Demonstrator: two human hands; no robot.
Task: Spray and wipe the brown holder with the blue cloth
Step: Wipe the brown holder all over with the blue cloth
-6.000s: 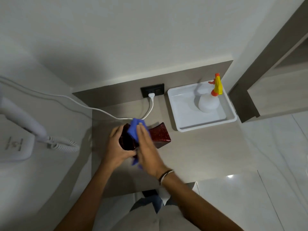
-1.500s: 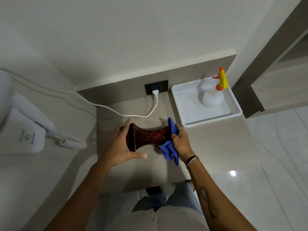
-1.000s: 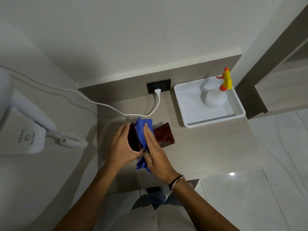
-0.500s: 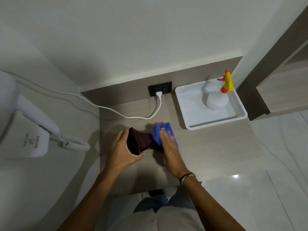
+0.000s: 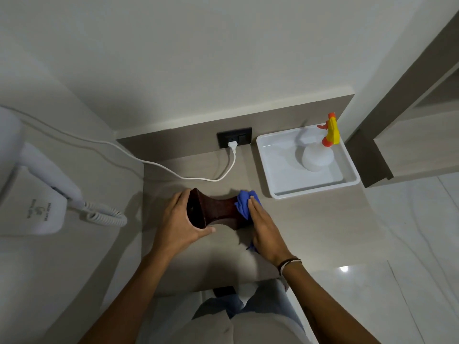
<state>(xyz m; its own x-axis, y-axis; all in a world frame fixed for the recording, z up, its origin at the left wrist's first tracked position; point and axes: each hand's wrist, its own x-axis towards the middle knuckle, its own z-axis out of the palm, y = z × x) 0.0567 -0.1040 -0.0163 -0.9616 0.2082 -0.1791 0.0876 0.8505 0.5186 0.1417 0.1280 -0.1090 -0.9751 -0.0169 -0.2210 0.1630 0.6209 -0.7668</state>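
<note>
The left hand (image 5: 180, 220) is gripping the wide, flared left end of the brown holder (image 5: 213, 209), fingers curled over its top edge and thumb lying along the near side beneath it. The right hand (image 5: 264, 228) is lying nearly flat, fingers straight and together, pressing the blue cloth (image 5: 244, 203) against the holder's right end; a corner of the cloth is also peeking out under the heel of that palm. A thin bracelet (image 5: 289, 263) is circling the right wrist.

The holder is lying on its side across the beige counter (image 5: 310, 234), spanning the gap between the two hands, its narrow waist showing in the middle and its dark open end facing the left hand.

Beyond the holder, toward the wall, a white cord (image 5: 198, 177) is running across the counter to a plug (image 5: 232, 145) seated in the black wall outlet (image 5: 234, 139). Right of the holder and further back, a white tray (image 5: 285, 192) is sitting on the counter, well apart from the cloth, with a white spray bottle (image 5: 318, 157) with a yellow and orange trigger head standing upright in it. Far left of the holder, a white wall-mounted hair dryer (image 5: 37, 194) is hanging with its coiled cord (image 5: 104, 216) looping below it.
</note>
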